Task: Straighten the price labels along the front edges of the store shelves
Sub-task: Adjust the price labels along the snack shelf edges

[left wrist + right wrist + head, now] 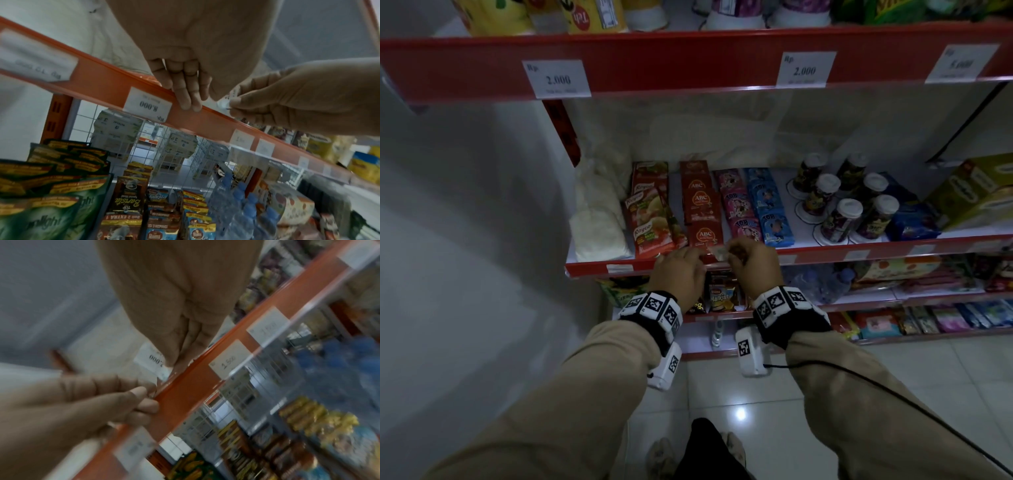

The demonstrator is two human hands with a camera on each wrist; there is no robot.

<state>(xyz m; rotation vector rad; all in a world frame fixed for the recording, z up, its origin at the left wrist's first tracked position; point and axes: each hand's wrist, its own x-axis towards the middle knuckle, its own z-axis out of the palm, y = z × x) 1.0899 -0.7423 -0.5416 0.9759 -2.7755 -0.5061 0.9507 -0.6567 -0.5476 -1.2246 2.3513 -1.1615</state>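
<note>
At the red front rail of the middle shelf, the right hand pinches a small white price label just above the rail, its print mostly hidden, while the left hand rests straight fingers on the rail beside it.

The label between the hands is mostly covered by fingers; its print is unreadable in the head view. The right wrist view is motion-blurred throughout, and the rail tags there read only in part. The small print on the top shelf tags is too fine to read. Top-shelf goods are cut off by the upper edge.
</note>
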